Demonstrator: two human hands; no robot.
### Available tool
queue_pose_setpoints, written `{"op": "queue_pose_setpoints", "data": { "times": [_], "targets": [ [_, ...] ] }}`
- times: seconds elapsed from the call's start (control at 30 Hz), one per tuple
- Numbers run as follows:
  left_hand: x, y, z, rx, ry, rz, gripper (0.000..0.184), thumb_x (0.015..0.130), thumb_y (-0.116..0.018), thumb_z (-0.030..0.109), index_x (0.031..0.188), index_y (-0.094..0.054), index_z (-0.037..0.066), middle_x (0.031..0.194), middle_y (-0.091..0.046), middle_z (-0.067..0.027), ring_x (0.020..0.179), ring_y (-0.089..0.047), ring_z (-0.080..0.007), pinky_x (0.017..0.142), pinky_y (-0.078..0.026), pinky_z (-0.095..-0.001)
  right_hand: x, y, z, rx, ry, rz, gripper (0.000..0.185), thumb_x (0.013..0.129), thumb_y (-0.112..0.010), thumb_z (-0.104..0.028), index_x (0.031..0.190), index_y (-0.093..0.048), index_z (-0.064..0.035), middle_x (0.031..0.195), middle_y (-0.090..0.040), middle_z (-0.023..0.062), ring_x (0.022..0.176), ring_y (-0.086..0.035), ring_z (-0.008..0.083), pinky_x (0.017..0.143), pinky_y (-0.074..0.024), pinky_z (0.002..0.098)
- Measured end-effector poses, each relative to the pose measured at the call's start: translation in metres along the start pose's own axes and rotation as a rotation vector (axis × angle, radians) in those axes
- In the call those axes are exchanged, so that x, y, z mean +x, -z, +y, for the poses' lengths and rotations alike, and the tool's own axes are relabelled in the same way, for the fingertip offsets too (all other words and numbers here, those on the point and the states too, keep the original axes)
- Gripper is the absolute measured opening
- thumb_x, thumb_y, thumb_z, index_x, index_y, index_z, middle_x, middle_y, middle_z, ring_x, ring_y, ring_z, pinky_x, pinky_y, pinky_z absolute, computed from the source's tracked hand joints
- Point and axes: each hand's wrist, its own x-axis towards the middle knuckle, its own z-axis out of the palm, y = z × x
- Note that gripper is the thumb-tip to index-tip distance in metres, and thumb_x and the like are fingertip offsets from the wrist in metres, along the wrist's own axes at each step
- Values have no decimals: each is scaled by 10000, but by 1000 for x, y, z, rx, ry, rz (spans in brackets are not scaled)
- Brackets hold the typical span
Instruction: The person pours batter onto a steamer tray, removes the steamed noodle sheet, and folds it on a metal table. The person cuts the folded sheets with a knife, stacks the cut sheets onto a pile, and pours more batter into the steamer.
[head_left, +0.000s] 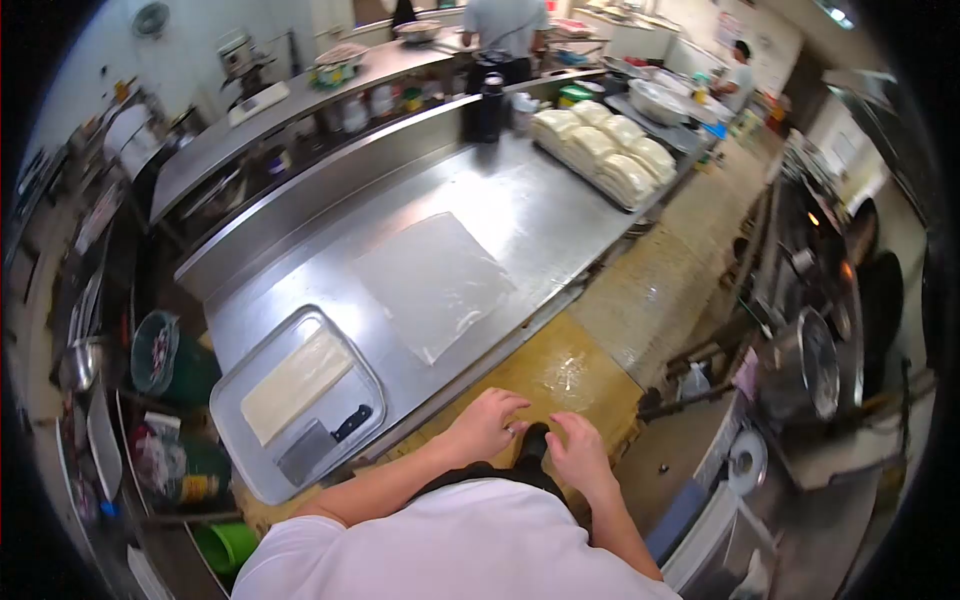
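My left hand [487, 424] and my right hand [578, 447] are held in front of my body, a little apart, fingers loosely curved with nothing in them. Neither touches the steel table [300, 270]. Beyond them, a clear plastic sheet [430, 280] lies flat on the metal. At the table's left end rests a shallow tray [228, 432]. A long pale slab of dough [297, 386] is in it, beside a cleaver [308, 452] with a black handle.
Bagged pale dough portions [605, 150] fill a tray at the table's far end, near a black flask [491, 105]. A person [505, 30] stands behind the counter; another [738, 78] is far right. A large metal pot [800, 365] and stove line the right side.
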Motion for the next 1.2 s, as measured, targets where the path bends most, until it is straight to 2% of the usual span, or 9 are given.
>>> {"op": "queue_pose_setpoints", "data": {
  "times": [0.37,0.63,0.77,0.97,1.07,1.2],
  "targets": [
    [72,-8,-11,101,372,276,331,904,-736,194,1186,-694,24,1196,-698,-175,1167,-612,-379,1028,-483,-453,154,39,60,57,344,-347,311,869,-688,-99,1157,-668,17,1174,-673,218,1124,-624,393,978,-510,455],
    [83,30,-34,169,677,488,309,910,-730,201,1170,-706,35,1195,-697,-195,1139,-627,-396,990,-499,-448,248,55,64,25,396,-490,326,890,-674,-90,1196,-658,22,1192,-669,210,1123,-619,402,975,-509,456],
    [76,77,-88,192,952,572,297,890,-737,275,1102,-747,68,1108,-718,-203,1075,-653,-400,953,-517,-461,279,39,57,41,399,-510,329,889,-689,-104,1199,-678,8,1201,-676,222,1112,-637,406,962,-516,441],
    [69,171,-219,356,955,748,255,873,-756,303,951,-765,60,1039,-724,-208,1005,-674,-394,907,-530,-468,315,2,36,-1,298,-540,306,898,-676,-97,1185,-675,10,1146,-678,236,1067,-643,425,930,-527,464],
    [82,220,-261,390,1033,722,231,881,-745,290,948,-759,70,1065,-721,-196,1033,-667,-382,918,-527,-466,331,-17,21,-23,242,-551,310,905,-674,-107,1193,-673,7,1149,-675,238,1063,-645,428,925,-529,463],
    [96,252,-327,439,1048,724,260,887,-744,301,986,-756,61,1086,-715,-180,1054,-659,-366,921,-534,-461,350,-33,2,-83,226,-569,316,910,-669,-113,1203,-671,3,1154,-676,230,1069,-643,425,924,-528,463]
  ]
}}
